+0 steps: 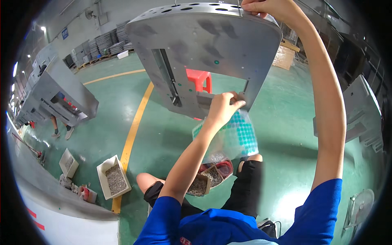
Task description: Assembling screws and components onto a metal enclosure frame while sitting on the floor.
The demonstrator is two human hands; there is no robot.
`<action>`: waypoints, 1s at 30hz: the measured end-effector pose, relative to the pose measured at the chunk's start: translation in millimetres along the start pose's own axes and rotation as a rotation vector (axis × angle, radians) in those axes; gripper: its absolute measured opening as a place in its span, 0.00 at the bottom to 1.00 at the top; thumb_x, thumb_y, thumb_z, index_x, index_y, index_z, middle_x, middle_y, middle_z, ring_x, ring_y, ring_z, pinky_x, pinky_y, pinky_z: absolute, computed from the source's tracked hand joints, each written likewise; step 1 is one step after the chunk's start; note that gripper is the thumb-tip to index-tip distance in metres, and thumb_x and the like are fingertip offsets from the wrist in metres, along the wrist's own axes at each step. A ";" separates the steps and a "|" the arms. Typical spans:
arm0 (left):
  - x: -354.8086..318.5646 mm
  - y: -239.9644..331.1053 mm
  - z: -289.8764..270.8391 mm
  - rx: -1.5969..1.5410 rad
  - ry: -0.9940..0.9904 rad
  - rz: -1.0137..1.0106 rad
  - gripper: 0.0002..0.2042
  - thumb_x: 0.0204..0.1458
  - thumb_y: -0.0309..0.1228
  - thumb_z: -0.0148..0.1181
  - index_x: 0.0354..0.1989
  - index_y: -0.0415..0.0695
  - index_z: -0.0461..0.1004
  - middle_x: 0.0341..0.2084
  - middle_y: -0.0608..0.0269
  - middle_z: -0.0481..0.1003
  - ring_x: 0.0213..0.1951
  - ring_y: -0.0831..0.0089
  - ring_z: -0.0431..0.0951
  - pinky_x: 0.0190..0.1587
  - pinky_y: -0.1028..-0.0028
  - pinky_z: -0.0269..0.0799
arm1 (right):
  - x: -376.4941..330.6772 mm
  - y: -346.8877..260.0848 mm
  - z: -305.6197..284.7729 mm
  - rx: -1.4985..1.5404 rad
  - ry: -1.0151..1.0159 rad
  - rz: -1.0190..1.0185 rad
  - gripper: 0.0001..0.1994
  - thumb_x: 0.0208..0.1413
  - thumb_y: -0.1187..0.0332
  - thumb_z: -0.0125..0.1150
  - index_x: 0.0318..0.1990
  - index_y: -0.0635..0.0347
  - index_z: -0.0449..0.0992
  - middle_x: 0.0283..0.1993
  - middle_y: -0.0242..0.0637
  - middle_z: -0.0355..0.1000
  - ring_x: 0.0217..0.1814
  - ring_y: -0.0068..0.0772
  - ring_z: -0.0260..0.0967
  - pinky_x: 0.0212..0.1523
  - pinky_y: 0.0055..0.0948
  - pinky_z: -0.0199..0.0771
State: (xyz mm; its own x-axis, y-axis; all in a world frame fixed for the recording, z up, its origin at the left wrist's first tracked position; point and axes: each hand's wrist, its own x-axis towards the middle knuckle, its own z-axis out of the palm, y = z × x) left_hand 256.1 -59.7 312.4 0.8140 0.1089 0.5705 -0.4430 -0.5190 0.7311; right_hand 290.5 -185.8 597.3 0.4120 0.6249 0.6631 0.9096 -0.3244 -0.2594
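The left hand (222, 107) is raised at the lower edge of a big grey metal panel (204, 53), its fingers curled shut around the rim by a cut-out while pinching a clear bag of round teal stickers (237, 136) that hangs beneath. The right hand (267, 8) grips the panel's top edge with closed fingers. Below sit small boxes of screws (206, 181) between the knees, a white tray of screws (114, 177) by a yellow floor line (134, 122), and a red stool (200, 79) behind the panel.
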 end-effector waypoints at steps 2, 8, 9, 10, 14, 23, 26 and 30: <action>1.6 -12.0 7.2 0.020 0.085 0.017 0.09 0.46 0.34 0.63 0.30 0.40 0.78 0.24 0.55 0.78 0.27 0.62 0.79 0.32 0.69 0.71 | -4.8 -4.1 0.0 0.009 -0.010 0.018 0.09 0.43 0.74 0.65 0.32 0.71 0.79 0.26 0.43 0.76 0.26 0.26 0.75 0.29 0.24 0.77; 4.6 -12.1 9.0 0.067 0.094 0.044 0.11 0.47 0.36 0.63 0.28 0.39 0.77 0.19 0.55 0.76 0.23 0.62 0.76 0.28 0.67 0.68 | 0.0 -0.7 -8.2 -0.045 -0.106 -0.095 0.11 0.42 0.71 0.65 0.33 0.70 0.79 0.26 0.41 0.77 0.27 0.26 0.75 0.31 0.24 0.77; 4.9 -12.1 7.6 0.069 0.090 0.047 0.11 0.47 0.36 0.63 0.28 0.38 0.77 0.18 0.55 0.75 0.22 0.62 0.75 0.28 0.67 0.67 | 2.2 0.8 -7.2 -0.045 -0.123 -0.106 0.11 0.42 0.70 0.65 0.33 0.70 0.79 0.26 0.41 0.77 0.27 0.26 0.75 0.32 0.24 0.76; 5.0 -11.9 6.1 0.071 0.087 0.050 0.11 0.47 0.36 0.63 0.28 0.38 0.76 0.18 0.55 0.75 0.22 0.62 0.75 0.28 0.68 0.67 | 3.8 1.9 -6.3 -0.039 -0.115 -0.102 0.12 0.42 0.70 0.65 0.33 0.69 0.79 0.27 0.40 0.77 0.28 0.26 0.75 0.32 0.25 0.76; 2.4 -10.3 -2.0 0.089 0.035 0.007 0.11 0.47 0.34 0.65 0.30 0.37 0.78 0.22 0.59 0.78 0.25 0.73 0.75 0.32 0.73 0.69 | 8.5 7.7 -4.7 -0.026 -0.112 -0.113 0.12 0.44 0.68 0.64 0.35 0.68 0.79 0.28 0.40 0.78 0.29 0.26 0.75 0.34 0.25 0.75; -17.8 -10.9 -26.1 0.137 0.029 -0.046 0.09 0.47 0.32 0.64 0.32 0.38 0.78 0.24 0.59 0.78 0.27 0.73 0.77 0.34 0.74 0.69 | 1.8 -21.4 -3.7 -0.017 -0.133 -0.137 0.13 0.49 0.66 0.63 0.38 0.67 0.79 0.29 0.39 0.77 0.29 0.24 0.74 0.34 0.24 0.75; -18.6 -6.0 -16.4 0.085 -0.016 -0.030 0.09 0.48 0.31 0.64 0.32 0.38 0.78 0.25 0.59 0.79 0.28 0.74 0.77 0.34 0.75 0.70 | -11.2 -29.5 -18.2 -0.053 -0.103 -0.137 0.12 0.50 0.66 0.62 0.38 0.66 0.79 0.28 0.37 0.77 0.29 0.24 0.73 0.32 0.24 0.74; -26.9 1.6 -30.1 0.111 -0.058 -0.055 0.09 0.48 0.30 0.64 0.34 0.38 0.78 0.25 0.60 0.79 0.29 0.76 0.76 0.35 0.76 0.70 | -18.2 -22.7 -20.8 0.066 0.020 -0.154 0.11 0.49 0.67 0.63 0.38 0.65 0.79 0.28 0.37 0.76 0.27 0.23 0.72 0.30 0.23 0.74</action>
State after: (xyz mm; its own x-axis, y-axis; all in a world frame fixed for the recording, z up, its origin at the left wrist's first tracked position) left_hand 222.2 -38.0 309.5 0.8579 0.0925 0.5055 -0.3550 -0.6045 0.7131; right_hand 261.2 -204.5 605.7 0.2671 0.6492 0.7121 0.9637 -0.1784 -0.1987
